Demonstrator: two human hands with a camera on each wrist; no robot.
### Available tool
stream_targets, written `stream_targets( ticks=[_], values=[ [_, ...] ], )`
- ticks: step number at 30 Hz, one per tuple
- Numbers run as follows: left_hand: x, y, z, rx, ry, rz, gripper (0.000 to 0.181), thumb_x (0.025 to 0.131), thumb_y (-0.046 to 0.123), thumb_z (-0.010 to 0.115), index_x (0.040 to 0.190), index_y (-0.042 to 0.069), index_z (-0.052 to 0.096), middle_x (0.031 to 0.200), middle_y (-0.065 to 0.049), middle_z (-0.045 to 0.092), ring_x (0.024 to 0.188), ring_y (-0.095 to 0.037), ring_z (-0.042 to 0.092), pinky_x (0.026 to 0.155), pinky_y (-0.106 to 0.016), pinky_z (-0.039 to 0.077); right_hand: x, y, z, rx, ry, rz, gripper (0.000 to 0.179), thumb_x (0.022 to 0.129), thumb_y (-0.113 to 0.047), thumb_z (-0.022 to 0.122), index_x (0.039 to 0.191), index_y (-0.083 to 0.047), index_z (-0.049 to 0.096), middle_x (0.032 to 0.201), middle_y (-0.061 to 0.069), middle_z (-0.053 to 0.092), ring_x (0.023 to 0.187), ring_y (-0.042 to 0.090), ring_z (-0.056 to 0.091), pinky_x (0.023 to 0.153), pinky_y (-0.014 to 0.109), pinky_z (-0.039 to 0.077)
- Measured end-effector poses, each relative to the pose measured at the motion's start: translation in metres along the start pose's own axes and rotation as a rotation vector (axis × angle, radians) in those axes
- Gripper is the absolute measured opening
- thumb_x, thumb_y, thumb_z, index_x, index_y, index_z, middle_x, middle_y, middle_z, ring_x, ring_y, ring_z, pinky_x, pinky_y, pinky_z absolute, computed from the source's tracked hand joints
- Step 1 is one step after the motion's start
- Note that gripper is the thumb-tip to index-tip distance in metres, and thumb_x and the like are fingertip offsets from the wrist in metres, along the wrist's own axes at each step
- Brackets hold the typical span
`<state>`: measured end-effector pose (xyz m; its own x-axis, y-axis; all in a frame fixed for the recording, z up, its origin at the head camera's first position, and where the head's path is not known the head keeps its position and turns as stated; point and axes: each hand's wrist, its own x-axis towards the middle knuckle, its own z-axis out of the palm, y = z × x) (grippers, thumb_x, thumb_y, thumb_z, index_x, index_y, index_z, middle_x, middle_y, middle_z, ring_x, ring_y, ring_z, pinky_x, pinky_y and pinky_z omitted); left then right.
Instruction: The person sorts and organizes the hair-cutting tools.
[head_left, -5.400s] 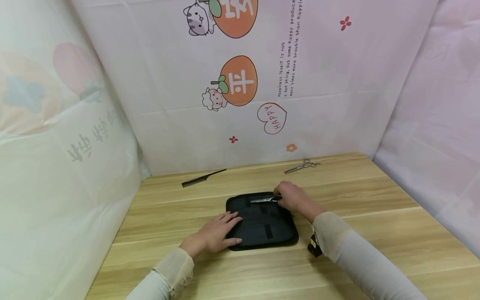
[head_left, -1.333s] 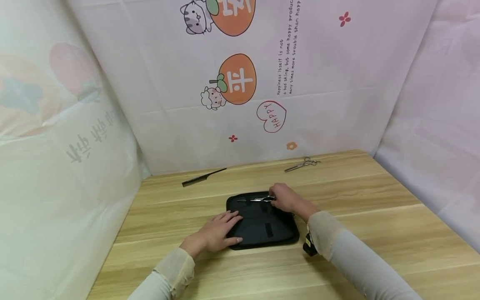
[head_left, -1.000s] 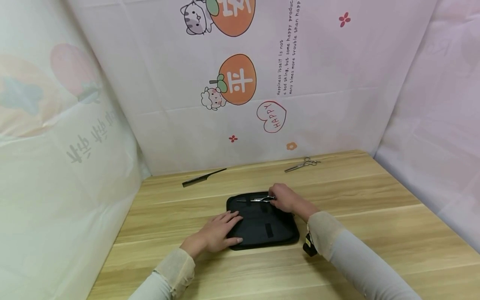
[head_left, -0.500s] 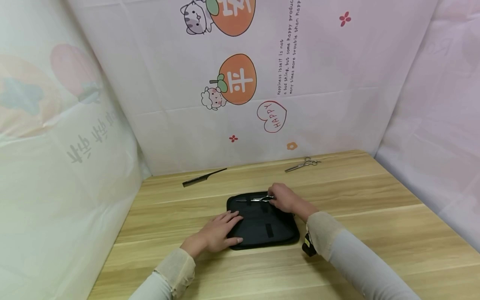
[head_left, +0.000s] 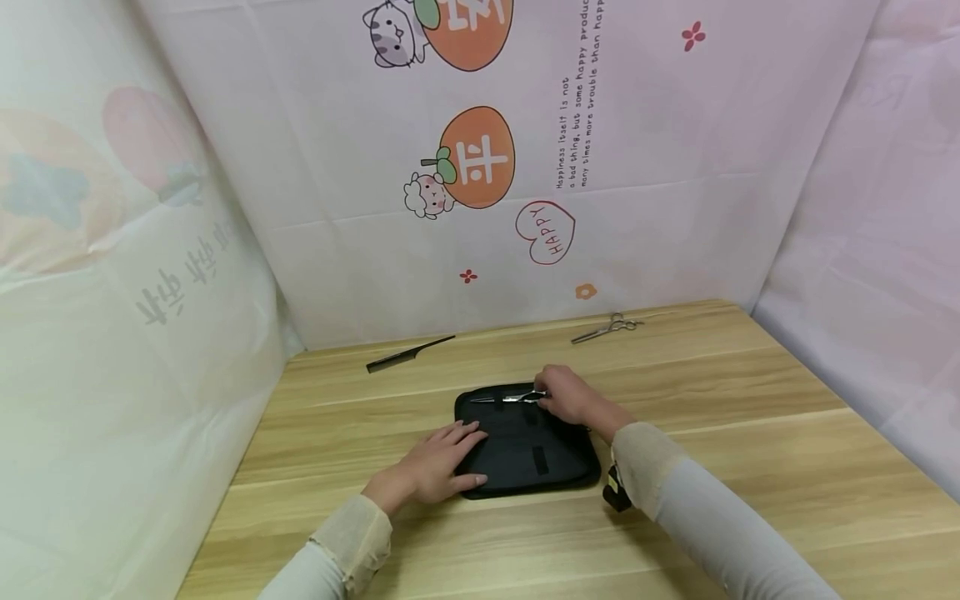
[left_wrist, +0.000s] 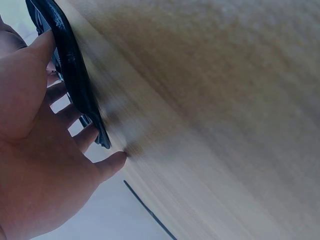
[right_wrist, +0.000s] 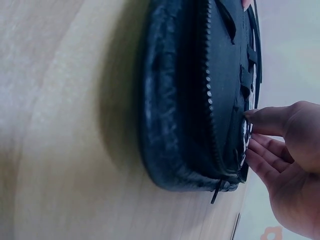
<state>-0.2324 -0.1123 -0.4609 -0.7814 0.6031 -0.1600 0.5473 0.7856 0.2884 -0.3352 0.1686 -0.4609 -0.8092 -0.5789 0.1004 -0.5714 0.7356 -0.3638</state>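
A black zippered case (head_left: 510, 462) lies opened flat on the table, with elastic loops inside. Along its far side are silver hair scissors (head_left: 517, 399), blades pointing left and passing through a loop (head_left: 498, 402). My right hand (head_left: 567, 394) pinches their handle end, which its fingers partly hide. In the right wrist view the thumb (right_wrist: 267, 119) and fingers meet at the scissor handles (right_wrist: 245, 131). My left hand (head_left: 429, 467) rests with spread, straight fingers on the case's left edge; the left wrist view shows its fingers along the case rim (left_wrist: 75, 65).
A black tail comb (head_left: 397, 360) lies at the back left of the wooden table (head_left: 315, 500). Another pair of scissors, thinning shears by their look (head_left: 607, 328), lies at the back right. White printed cloth (head_left: 645, 150) stands behind and along both sides.
Since the oldest frame, my right hand has moved slightly left and the scissors' blades have slid left through the loop. Over the last second hardly anything has moved. My left hand has stayed put.
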Motion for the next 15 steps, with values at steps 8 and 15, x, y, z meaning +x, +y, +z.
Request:
stream_targets(
  ticks=[8, 15],
  values=[
    [0.0031, -0.0046, 0.0066, 0.012, 0.001, -0.005, 0.07, 0.103, 0.054, 0.053, 0.16, 0.017, 0.035, 0.167, -0.01, 0.027, 0.154, -0.035, 0.023, 0.118, -0.061, 0.027, 0.0034, -0.0012, 0.0052, -0.019, 0.007, -0.007, 0.011, 0.092, -0.002, 0.073, 0.101, 0.003, 0.072, 0.095, 0.014, 0.067, 0.087, 0.026, 0.065, 0.078, 0.043, 0.055],
    [0.0013, -0.001, 0.0007, 0.002, -0.003, -0.001, 0.07, 0.103, 0.052, 0.054, 0.159, 0.015, 0.036, 0.166, -0.011, 0.028, 0.153, -0.037, 0.024, 0.117, -0.062, 0.028, 0.0056, -0.0015, 0.005, -0.045, 0.017, -0.008, 0.009, 0.092, -0.002, 0.073, 0.099, 0.002, 0.072, 0.092, 0.012, 0.066, 0.084, 0.025, 0.064, 0.075, 0.042, 0.055]
  ],
)
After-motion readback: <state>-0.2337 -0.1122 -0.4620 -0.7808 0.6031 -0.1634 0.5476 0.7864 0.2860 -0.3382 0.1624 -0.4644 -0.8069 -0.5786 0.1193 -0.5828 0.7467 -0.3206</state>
